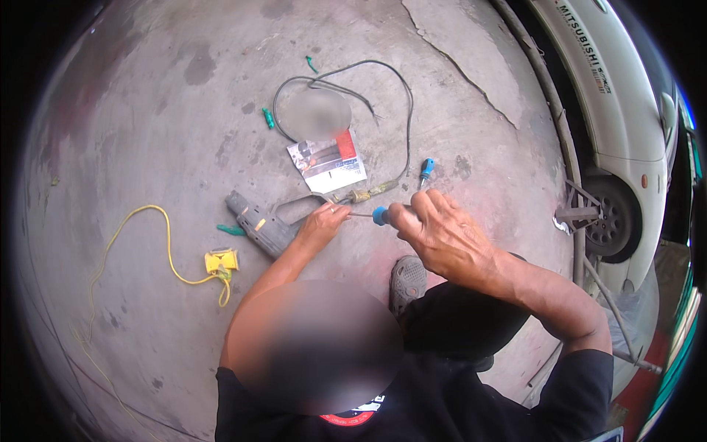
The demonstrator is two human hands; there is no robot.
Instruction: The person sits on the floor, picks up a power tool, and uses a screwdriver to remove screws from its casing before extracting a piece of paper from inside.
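My right hand (pixel 438 236) is closed around a screwdriver (pixel 380 216) with a blue handle, its thin shaft pointing left to my left hand. My left hand (pixel 322 221) is closed on the handle end of a grey power tool (pixel 259 225), which lies on the concrete. A black cord (pixel 409 110) runs from that end through a worn, taped section (pixel 361 196) and loops across the floor. A second blue-handled screwdriver (pixel 427 171) lies beyond my right hand. A printed sheet (pixel 326 163) lies above the tool.
A yellow socket box (pixel 221 260) with a yellow cord is at left. Small green tools (pixel 267 118) are scattered about. A white car (pixel 626 125), a metal pipe (pixel 556 110) and a metal stand (pixel 578 214) line the right side. My foot in a grey clog (pixel 407 283) rests on the concrete floor (pixel 162 132).
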